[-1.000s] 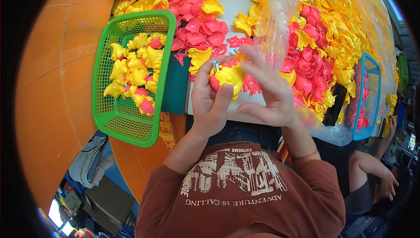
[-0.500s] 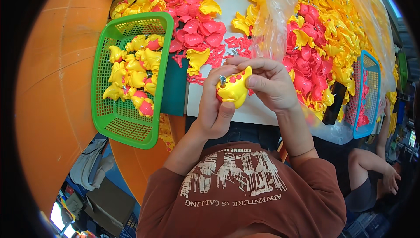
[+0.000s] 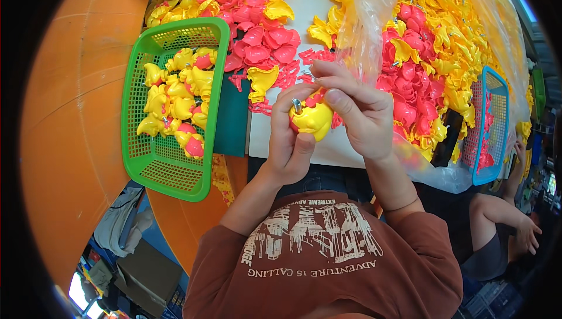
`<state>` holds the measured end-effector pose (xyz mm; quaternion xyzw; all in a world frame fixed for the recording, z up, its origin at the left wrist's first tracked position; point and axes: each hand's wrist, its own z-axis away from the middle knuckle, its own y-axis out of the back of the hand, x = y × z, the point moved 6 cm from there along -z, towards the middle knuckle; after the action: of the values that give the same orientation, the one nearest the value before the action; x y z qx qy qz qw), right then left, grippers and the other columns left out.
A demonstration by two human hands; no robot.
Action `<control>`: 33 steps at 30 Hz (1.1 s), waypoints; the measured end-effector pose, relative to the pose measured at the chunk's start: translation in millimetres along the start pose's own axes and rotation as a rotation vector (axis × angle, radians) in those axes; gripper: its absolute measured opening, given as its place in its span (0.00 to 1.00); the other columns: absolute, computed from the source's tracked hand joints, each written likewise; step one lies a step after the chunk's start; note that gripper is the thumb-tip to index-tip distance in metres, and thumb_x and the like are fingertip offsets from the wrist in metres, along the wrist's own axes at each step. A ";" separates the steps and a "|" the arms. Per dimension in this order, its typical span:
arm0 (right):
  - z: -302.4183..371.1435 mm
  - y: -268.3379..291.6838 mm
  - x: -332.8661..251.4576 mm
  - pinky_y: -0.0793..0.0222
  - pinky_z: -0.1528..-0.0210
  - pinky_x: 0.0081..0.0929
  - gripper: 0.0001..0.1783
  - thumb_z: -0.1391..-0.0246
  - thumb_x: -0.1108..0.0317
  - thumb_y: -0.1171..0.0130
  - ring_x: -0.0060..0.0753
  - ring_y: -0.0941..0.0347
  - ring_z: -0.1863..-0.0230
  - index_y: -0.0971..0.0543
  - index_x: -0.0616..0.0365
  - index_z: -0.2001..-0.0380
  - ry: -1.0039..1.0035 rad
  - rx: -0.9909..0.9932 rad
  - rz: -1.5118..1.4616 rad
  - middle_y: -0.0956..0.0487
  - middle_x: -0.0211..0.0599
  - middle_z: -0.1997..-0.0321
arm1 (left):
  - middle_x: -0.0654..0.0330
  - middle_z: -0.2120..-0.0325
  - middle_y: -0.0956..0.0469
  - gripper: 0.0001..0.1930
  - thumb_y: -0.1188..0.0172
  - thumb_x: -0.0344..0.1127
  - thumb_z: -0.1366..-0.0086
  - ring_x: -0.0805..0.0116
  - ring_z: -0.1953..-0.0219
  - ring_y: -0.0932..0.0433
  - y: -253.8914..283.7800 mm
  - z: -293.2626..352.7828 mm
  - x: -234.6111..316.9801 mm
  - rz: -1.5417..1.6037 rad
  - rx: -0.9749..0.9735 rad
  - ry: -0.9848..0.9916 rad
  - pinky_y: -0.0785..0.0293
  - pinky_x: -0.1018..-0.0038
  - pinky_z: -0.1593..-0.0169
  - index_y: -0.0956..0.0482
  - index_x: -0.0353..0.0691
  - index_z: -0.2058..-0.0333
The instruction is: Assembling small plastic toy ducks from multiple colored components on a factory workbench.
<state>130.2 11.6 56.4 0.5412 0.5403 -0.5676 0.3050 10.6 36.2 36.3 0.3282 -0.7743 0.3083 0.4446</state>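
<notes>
Between my two hands, above the near edge of the white tabletop, is a yellow and red plastic toy figure (image 3: 313, 121) with a short metal pin standing up from it. My left hand (image 3: 288, 137) wraps round its left side, thumb pressed below. My right hand (image 3: 360, 111) closes on its right end, thumb and fingers covering the tip. To the left, a green plastic basket (image 3: 213, 131) holds several similar yellow and red figures (image 3: 178, 105).
Loose red shells (image 3: 257, 43) and yellow shells (image 3: 445, 2) are heaped across the far table. Clear plastic sheeting (image 3: 369, 26) hangs over the middle. A blue basket (image 3: 497, 125) with red pieces stands right, near another person's hand (image 3: 528, 234). An orange surface (image 3: 76, 114) curves along the left.
My right hand has turned and shifted slightly left over the toy figure's end, and its tip is now covered. My left hand keeps its hold.
</notes>
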 end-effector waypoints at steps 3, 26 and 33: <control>0.0 0.5 0.5 0.36 0.44 0.30 0.12 0.45 0.79 0.49 0.37 0.31 0.46 0.23 0.68 0.58 0.018 0.018 0.003 0.27 0.50 0.48 | 0.48 0.49 0.41 0.28 0.56 0.51 0.33 0.61 0.46 0.38 -0.4 0.4 1.2 -0.059 -0.023 -0.035 0.42 0.67 0.43 0.45 0.33 0.46; -0.9 -1.0 8.2 0.33 0.47 0.26 0.14 0.45 0.79 0.49 0.34 0.27 0.51 0.25 0.69 0.55 -0.125 0.017 -0.145 0.24 0.49 0.53 | 0.46 0.53 0.37 0.20 0.60 0.42 0.33 0.60 0.51 0.35 1.1 -0.5 -3.2 -0.006 0.088 -0.087 0.41 0.67 0.45 0.40 0.30 0.51; -2.0 8.1 29.5 0.30 0.50 0.28 0.13 0.44 0.75 0.49 0.34 0.26 0.53 0.26 0.70 0.56 -0.202 -0.017 -0.291 0.24 0.51 0.54 | 0.46 0.54 0.36 0.22 0.59 0.43 0.32 0.59 0.52 0.35 -0.2 -2.8 2.6 -0.199 0.017 -0.137 0.40 0.68 0.47 0.40 0.29 0.50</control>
<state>131.6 18.6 26.6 0.3949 0.5841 -0.6528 0.2771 11.1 37.6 39.8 0.4276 -0.7639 0.2459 0.4161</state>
